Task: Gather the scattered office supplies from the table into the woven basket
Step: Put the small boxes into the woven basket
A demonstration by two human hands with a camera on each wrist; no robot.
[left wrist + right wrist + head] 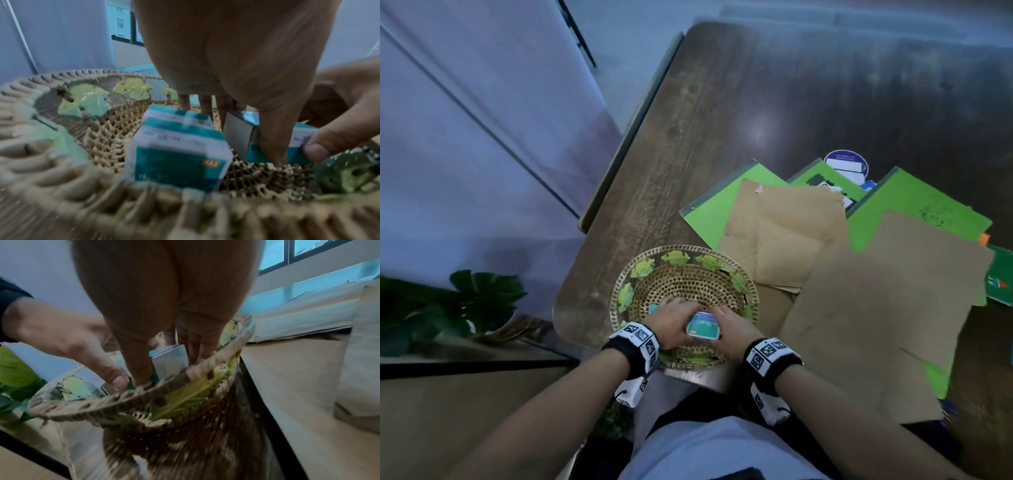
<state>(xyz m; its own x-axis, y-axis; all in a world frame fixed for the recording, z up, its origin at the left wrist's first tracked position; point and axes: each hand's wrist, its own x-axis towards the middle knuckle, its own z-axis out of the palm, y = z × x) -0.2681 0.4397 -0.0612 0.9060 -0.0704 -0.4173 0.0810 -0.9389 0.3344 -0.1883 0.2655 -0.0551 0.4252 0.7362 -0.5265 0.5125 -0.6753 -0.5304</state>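
Note:
The round woven basket (743, 291), trimmed with green leaf shapes, sits at the near edge of the dark wooden table (722, 120). Both hands reach down into it. My left hand (676, 320) and right hand (727, 325) together pinch one teal-and-white staple box (703, 328), with thumbs on its near face and fingers behind it. In the left wrist view this box (238, 134) stands on the basket floor. A second, matching staple box (176, 154) lies loose beside it, to its left, mostly hidden under my left hand in the head view.
Green folders (709, 212) and brown paper envelopes (784, 233) lie overlapped to the right of the basket. A round purple-and-white item (846, 164) sits behind them. A dark green book (1001, 277) is at the right edge. A leafy plant (465, 301) stands off the table, left.

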